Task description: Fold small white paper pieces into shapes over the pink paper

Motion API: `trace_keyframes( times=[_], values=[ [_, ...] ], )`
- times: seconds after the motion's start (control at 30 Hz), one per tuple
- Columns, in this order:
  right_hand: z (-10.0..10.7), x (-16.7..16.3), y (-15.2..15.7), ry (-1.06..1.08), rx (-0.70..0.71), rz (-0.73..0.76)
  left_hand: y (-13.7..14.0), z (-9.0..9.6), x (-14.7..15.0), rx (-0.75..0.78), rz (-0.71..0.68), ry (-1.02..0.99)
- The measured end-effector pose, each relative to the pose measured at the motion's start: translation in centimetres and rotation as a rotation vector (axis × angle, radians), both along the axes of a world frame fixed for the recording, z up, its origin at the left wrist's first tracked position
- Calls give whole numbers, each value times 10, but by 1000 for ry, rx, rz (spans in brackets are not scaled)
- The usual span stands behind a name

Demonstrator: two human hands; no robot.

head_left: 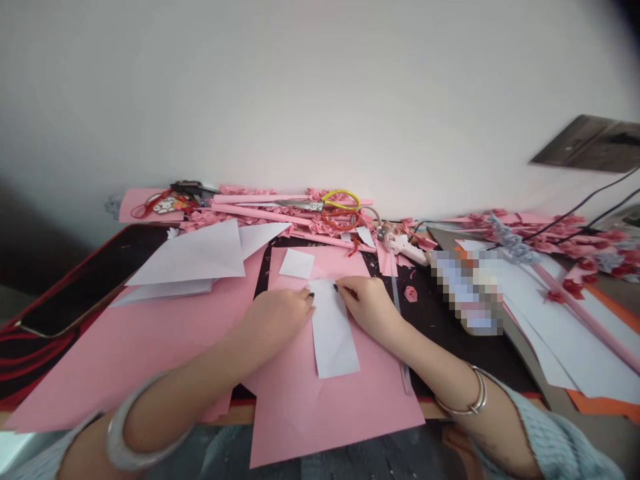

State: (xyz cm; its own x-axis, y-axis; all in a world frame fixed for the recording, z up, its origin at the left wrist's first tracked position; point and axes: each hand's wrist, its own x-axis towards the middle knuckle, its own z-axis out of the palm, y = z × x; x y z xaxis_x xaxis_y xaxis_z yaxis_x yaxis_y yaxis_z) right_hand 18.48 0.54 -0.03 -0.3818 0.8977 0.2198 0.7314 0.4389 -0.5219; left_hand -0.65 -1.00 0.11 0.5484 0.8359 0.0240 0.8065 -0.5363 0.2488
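A narrow white paper strip lies on a large pink sheet in front of me. My left hand pinches the strip's far left corner between thumb and fingers. At the far right corner, my right hand pinches the same strip, fingers closed at its edge. Just beyond the left fingertips rests a small white paper square, which neither hand touches. To the right of my right hand sits a small pink paper rose on the dark mat.
White sheets lie on pink paper at left, beside a dark tablet-like slab. Along the wall are pink paper flower stems, yellow-handled scissors and a glue gun. A blurred phone and more sheets are at right.
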Motion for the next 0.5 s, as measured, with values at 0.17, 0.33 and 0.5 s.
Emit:
trace_keyframes(
  times=[0.17, 0.33, 0.5],
  values=[
    [-3, -5, -9, -226, 215, 38, -2, 5, 2, -27, 53, 0],
    [-14, -3, -9, -305, 428, 182, 0, 5, 0, -17, 77, 21],
    [-21, -2, -11, -304, 449, 274, 2, 3, -4, 11, 60, 19]
  ],
)
